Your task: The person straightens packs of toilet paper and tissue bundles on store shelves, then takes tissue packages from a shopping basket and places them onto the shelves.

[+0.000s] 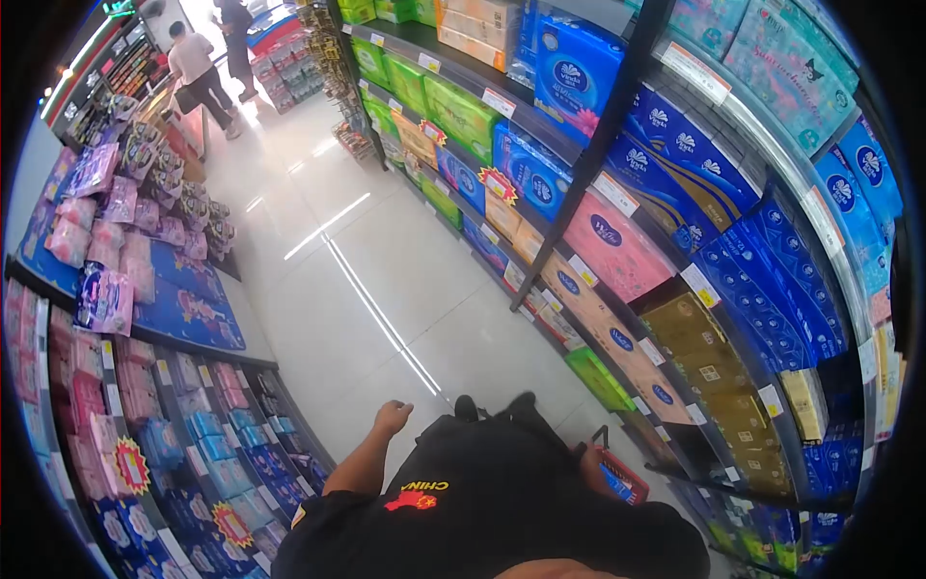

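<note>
My left hand (392, 418) hangs at my side over the tiled floor, loosely curled, with a fingertip standing out and nothing seen in it. On the other side, my right hand (591, 465) is down by my hip, partly hidden by my dark shirt. It grips the dark handle of a red shopping basket (632, 482), which hangs close to the lower shelves on the right. Something blue shows inside the basket, too small to name. My dark shoes (494, 405) show below the shirt.
Shelves of tissue packs, including a pink pack (617, 232) and blue packs (772, 280), line the right. On the left are shelves of pink and blue packets (207, 425). The tiled floor (338, 261) runs between them. Two people (198, 68) stand near the bright far end.
</note>
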Demonstrator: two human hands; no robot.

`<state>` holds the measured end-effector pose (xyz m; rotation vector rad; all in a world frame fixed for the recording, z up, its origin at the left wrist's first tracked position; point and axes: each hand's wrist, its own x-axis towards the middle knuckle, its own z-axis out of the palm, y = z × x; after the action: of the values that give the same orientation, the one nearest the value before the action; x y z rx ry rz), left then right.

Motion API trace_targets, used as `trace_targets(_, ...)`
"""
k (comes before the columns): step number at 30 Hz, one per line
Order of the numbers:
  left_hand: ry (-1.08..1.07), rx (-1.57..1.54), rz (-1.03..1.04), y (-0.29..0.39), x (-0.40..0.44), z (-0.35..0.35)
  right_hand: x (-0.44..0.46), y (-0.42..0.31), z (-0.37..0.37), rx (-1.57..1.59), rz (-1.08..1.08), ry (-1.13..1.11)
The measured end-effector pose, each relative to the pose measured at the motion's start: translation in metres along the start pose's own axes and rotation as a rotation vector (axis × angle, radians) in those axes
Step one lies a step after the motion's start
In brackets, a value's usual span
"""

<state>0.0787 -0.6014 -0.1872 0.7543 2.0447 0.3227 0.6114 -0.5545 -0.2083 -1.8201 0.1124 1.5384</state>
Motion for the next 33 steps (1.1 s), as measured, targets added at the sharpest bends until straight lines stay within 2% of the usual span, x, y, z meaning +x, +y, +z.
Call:
trace_targets(3,0.009,-0.036,-0.051,-0.009,-0.006,-0.004,-0.015,-0.015,0.023,0.117,0.105,-0.097)
trace_targets(6,-0.084,-0.153,-0.199,0.006,-0.017,-0.007,-0.02,-0.026,0.053,0.019,0.12,-0.101)
trace_targets(8,-0.046,-0.108,-0.038,-0.019,0.005,0.006,0.012,-0.029,0.061,-0.101,0.15,-0.134)
trace_targets(10,-0.045,0.007,0.03,0.0,0.003,-0.008,0.053,-0.014,0.067,-0.224,-0.146,-0.198)
trace_targets(12,-0.084,-0.085,-0.021,0.016,0.008,-0.025,0.071,-0.029,0.091,-0.12,0.113,-0.036)
trace_targets(13,-0.061,-0.066,-0.009,0.022,0.012,-0.034,0.059,-0.036,0.102,-0.27,-0.038,-0.026)
trace_targets(15,-0.01,-0.026,0.024,0.026,0.028,-0.053,0.085,-0.037,0.113,-0.185,-0.054,-0.034)
trace_targets(16,0.004,-0.031,-0.018,0.037,0.038,-0.067,0.098,-0.036,0.121,-0.142,-0.06,-0.037)
trace_targets(17,0.013,-0.037,-0.064,0.045,0.043,-0.079,0.056,-0.056,0.141,-0.175,-0.109,-0.078)
trace_targets(19,0.007,-0.082,-0.174,0.055,0.061,-0.097,0.067,-0.06,0.157,-0.039,-0.028,-0.047)
trace_targets(22,0.078,-0.096,-0.175,0.089,0.097,-0.125,0.154,-0.034,0.143,0.026,0.022,-0.078)
trace_targets(23,0.056,-0.093,-0.159,0.108,0.105,-0.134,0.172,-0.024,0.139,0.026,0.031,-0.102)
trace_targets(26,0.043,-0.027,-0.025,0.151,0.146,-0.144,0.125,-0.044,0.175,-0.034,-0.022,-0.002)
trace_targets(29,0.014,0.072,0.15,0.207,0.169,-0.146,0.122,-0.05,0.192,0.036,0.052,0.026)
trace_targets(32,-0.02,0.031,0.293,0.246,0.188,-0.136,0.134,-0.054,0.188,-0.087,0.108,-0.128)
trace_targets(33,-0.011,0.051,0.297,0.258,0.188,-0.131,0.128,-0.054,0.192,0.018,0.105,-0.13)
